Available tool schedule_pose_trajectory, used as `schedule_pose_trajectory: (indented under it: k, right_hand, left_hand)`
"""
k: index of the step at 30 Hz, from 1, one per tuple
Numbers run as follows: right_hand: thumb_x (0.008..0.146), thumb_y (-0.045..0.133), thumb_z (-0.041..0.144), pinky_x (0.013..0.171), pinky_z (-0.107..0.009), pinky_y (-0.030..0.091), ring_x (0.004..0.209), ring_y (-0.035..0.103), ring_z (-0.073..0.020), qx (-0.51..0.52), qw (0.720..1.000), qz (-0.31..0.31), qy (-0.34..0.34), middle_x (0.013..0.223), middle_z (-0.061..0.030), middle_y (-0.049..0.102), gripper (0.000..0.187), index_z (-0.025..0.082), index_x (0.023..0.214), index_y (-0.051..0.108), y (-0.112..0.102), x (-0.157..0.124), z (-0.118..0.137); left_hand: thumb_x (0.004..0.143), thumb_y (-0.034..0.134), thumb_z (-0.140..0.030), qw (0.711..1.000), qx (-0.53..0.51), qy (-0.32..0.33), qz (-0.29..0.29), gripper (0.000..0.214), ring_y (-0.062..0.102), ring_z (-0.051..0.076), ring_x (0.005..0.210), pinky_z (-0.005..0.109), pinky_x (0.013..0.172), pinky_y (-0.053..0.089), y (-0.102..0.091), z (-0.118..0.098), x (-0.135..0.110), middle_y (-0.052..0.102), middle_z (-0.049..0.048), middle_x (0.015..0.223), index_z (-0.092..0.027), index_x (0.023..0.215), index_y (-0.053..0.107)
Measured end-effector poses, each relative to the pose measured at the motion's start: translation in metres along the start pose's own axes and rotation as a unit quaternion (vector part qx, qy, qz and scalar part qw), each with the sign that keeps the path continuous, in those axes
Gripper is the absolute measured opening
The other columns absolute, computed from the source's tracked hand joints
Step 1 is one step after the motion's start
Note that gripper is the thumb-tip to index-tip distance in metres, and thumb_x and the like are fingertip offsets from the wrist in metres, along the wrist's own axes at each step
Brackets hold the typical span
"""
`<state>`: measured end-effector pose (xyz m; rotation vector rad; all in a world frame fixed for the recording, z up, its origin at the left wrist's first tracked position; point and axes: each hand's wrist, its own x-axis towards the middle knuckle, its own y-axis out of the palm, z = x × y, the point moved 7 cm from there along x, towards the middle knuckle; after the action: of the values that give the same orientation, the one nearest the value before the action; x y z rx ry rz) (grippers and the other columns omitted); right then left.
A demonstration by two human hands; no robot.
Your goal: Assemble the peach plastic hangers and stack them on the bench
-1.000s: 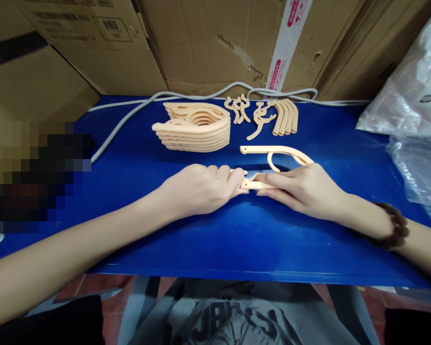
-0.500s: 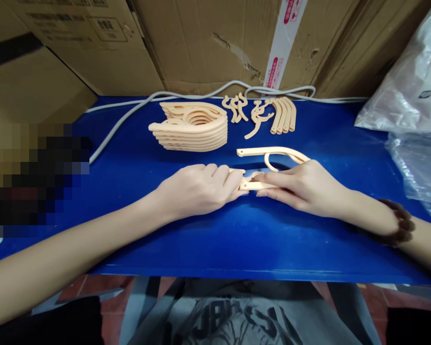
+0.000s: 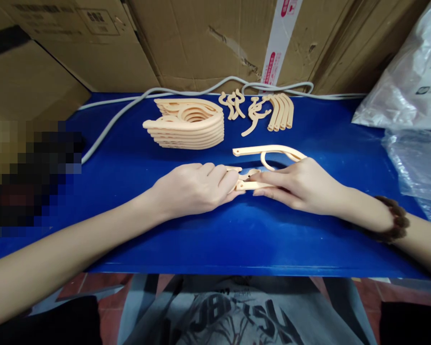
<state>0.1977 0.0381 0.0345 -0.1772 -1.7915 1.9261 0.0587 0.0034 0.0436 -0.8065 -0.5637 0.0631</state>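
Note:
Above the blue table, my right hand (image 3: 309,187) grips a beige plastic folding hanger (image 3: 256,150), whose curved arm and loop stick out past the fingers. My left hand (image 3: 197,188) is closed in a fist around a small beige plastic piece (image 3: 233,169); only its tip shows, so its full shape is hidden. Both hands meet at the hanger's near end, where a hole is visible in the bar. Behind them lies a stack of folded hangers (image 3: 187,136). Loose hooks (image 3: 233,104), a curved hook-like piece (image 3: 253,117) and several curved arms (image 3: 280,112) lie to its right.
Cardboard boxes (image 3: 201,48) stand along the back of the blue table (image 3: 208,244). A white cable (image 3: 122,108) runs across the rear and left. Clear plastic bags (image 3: 402,91) lie at the right. A blurred dark object (image 3: 32,177) is at the left.
The whole view has shifted slightly, so everything sits a little further left and higher. Both hands keep the same grip on the hanger and the small piece.

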Motion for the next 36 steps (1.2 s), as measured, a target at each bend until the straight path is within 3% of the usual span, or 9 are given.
schedule_pose_trajectory:
  k: [8,17,21,30,36]
  right_hand:
    - [0.109,0.035,0.043,0.056,-0.026,0.031,0.058,0.062,-0.0128,-0.007,1.0,-0.01,0.007,0.075,-0.0033,0.077,0.046,0.019,0.123,0.071,-0.01,-0.001,0.003]
    - [0.107,0.041,0.041,0.059,-0.026,0.034,0.06,0.06,-0.0126,-0.038,0.998,-0.014,0.042,0.079,-0.0017,0.076,0.039,0.022,0.119,0.073,-0.017,-0.002,-0.014]
    - [0.106,0.042,0.041,0.063,-0.028,0.035,0.064,0.06,-0.0146,-0.059,0.997,0.007,0.048,0.078,-0.0024,0.075,0.038,0.023,0.117,0.074,-0.019,0.001,-0.013]
    - [0.104,0.047,0.038,0.062,-0.028,0.033,0.065,0.061,-0.0147,-0.071,0.997,0.021,0.029,0.08,-0.0029,0.077,0.034,0.023,0.116,0.075,-0.009,0.008,0.001]
    - [0.106,0.044,0.039,0.062,-0.028,0.035,0.065,0.065,-0.0156,-0.066,0.998,0.005,0.016,0.085,-0.003,0.079,0.036,0.022,0.122,0.072,-0.005,-0.001,0.004]
  left_hand:
    - [0.1,0.048,-0.028,0.996,-0.082,-0.032,-0.002,0.028,0.056,0.014,0.047,0.03,0.043,0.031,-0.003,0.005,0.006,0.058,-0.0017,0.057,-0.019,0.075,0.055]
    - [0.099,0.048,-0.029,0.959,-0.253,-0.116,0.06,0.027,0.05,0.011,0.045,0.025,0.046,0.022,0.02,0.024,0.015,0.056,-0.004,0.054,-0.019,0.074,0.051]
    - [0.098,0.049,-0.028,0.953,-0.27,-0.133,0.04,0.026,0.047,0.01,0.044,0.024,0.046,0.022,0.021,0.022,0.011,0.053,-0.0048,0.053,-0.019,0.073,0.048]
    - [0.096,0.053,-0.031,0.948,-0.28,-0.145,0.052,0.028,0.043,0.01,0.044,0.024,0.048,0.023,0.022,0.016,-0.009,0.052,-0.0054,0.053,-0.021,0.071,0.047]
    - [0.094,0.056,-0.029,0.949,-0.289,-0.129,-0.001,0.027,0.043,0.009,0.044,0.023,0.047,0.022,0.015,0.012,-0.008,0.05,-0.0067,0.053,-0.02,0.07,0.046]
